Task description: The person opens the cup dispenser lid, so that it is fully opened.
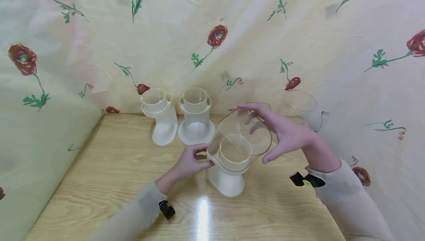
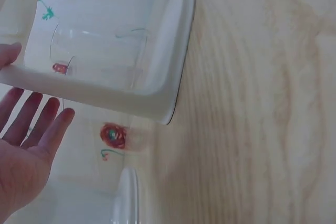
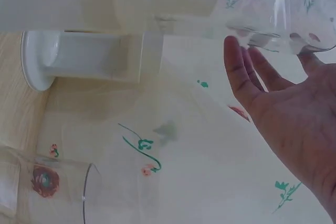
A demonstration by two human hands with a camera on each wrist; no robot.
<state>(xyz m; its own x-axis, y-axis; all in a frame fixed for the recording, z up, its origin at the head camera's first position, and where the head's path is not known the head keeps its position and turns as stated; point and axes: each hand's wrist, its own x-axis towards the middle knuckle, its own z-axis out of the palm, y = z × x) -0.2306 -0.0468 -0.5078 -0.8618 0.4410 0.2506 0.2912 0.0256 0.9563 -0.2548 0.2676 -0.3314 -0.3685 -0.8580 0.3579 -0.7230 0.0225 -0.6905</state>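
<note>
A white stand point(image 1: 229, 182) with a wide foot and a round collar stands on the table, a clear-walled cup point(image 1: 235, 152) in its collar. My left hand point(image 1: 190, 163) holds the collar's left side between thumb and fingers; in the left wrist view, the thumb rests near the cup and the fingers point(image 2: 50, 124) lie below the column. Over the cup leans a wide, clear container point(image 1: 229, 126), tilted, its dark-edged rim toward the right. Spread and curved, my right hand point(image 1: 285, 134) holds that container by the rim; its fingertips point(image 3: 231, 45) touch the clear wall in the right wrist view.
Two similar white stands with cups, a left one point(image 1: 164, 123) and a right one point(image 1: 196, 123), stand at the back. Another clear container point(image 1: 300, 102) is at the far right. A flowered cloth point(image 1: 172, 41) surrounds the wooden table point(image 1: 126, 167).
</note>
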